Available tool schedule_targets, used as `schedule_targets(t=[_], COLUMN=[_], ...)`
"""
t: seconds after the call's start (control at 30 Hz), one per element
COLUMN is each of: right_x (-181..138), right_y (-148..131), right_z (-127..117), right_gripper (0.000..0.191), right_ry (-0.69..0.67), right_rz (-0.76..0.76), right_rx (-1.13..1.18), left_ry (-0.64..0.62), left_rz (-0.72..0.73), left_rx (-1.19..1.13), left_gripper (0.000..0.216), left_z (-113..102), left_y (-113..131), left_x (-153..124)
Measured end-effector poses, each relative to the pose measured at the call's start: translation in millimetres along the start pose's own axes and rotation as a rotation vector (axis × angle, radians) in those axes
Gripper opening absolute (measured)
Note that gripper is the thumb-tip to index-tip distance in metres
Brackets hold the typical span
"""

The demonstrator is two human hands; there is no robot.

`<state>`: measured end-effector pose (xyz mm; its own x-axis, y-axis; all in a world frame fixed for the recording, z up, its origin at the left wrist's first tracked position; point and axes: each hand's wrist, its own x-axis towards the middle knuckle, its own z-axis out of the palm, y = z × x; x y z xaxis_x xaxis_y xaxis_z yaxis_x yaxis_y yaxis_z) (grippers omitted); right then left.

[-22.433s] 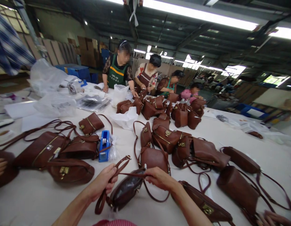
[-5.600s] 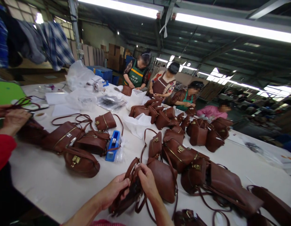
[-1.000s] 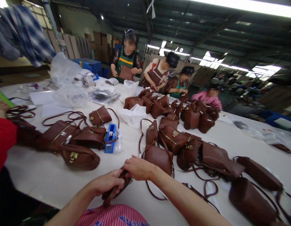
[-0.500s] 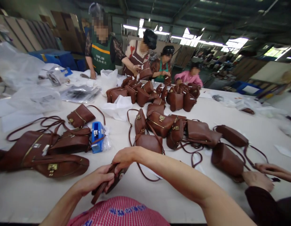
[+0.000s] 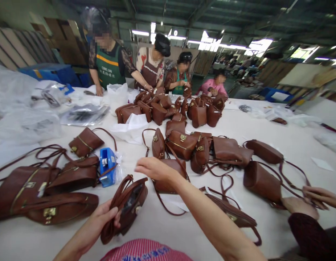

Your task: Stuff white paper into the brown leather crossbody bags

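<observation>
My left hand [image 5: 95,224] grips a small brown leather bag [image 5: 128,204] by its lower end, tilted up off the white table [image 5: 162,224], with the strap bunched along its top. My right hand [image 5: 151,168] hovers open above and to the right of it, fingers stretched toward the left, holding nothing. Just beyond my right hand lies another brown bag [image 5: 170,174] with a long strap looping over the table.
Several brown bags lie at the left [image 5: 72,174] and in a heap mid-table [image 5: 184,143]. A blue tape dispenser [image 5: 106,170] stands near the left bags. Several people work at the far edge. Another person's hands [image 5: 306,203] hold a strap at the right.
My right hand has let go of the bag and lifted to the right. My left hand has tilted the bag up, showing its side. The view swung right.
</observation>
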<state>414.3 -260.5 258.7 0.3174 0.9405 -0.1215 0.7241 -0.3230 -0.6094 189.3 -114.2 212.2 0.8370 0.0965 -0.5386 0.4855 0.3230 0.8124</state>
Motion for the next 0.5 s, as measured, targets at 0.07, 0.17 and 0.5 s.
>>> schedule_targets(t=[0.07, 0.17, 0.5], right_x=[-35, -83, -140], right_y=[28, 65, 106], right_z=[9, 54, 178], right_gripper=[0.033, 0.020, 0.023], right_ry=[0.028, -0.020, 0.200], right_rz=[0.248, 0.448, 0.784], right_rx=[0.051, -0.030, -0.139], left_ry=[0.022, 0.041, 0.150], left_rz=[0.000, -0.001, 0.019], left_rx=[-0.061, -0.111, -0.130], left_gripper=[0.044, 0.044, 0.052], left_z=[-1, -1, 6], left_y=[-3, -5, 1], left_x=[-2, -4, -8])
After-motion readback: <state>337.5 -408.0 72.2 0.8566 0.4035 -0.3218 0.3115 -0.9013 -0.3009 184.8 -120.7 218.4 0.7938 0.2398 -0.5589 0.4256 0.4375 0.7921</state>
